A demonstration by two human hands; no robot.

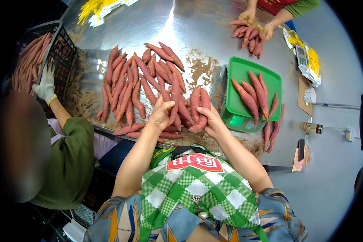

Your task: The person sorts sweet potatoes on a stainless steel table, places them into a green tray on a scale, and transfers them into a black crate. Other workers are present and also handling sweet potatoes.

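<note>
My left hand (162,112) grips red-skinned sweet potatoes (174,96) over the near side of a loose pile. Two more sweet potatoes (200,106), side by side, are held in my right hand (210,119), with the thumb across them. Beneath and left of my hands spreads the pile of sweet potatoes (121,87) on a metal table (133,18). To the right stands a green-topped weighing scale (234,90) with a lit display; several sweet potatoes (251,96) lie on its tray, some jutting past the near edge.
At left, a co-worker's gloved hand (47,83) touches a black plastic crate (62,57) of sweet potatoes. Another person's hands (267,30) hold a bunch at the far right. Yellow mesh bags (92,10) lie at the back. A jar (311,127) rests near the right edge.
</note>
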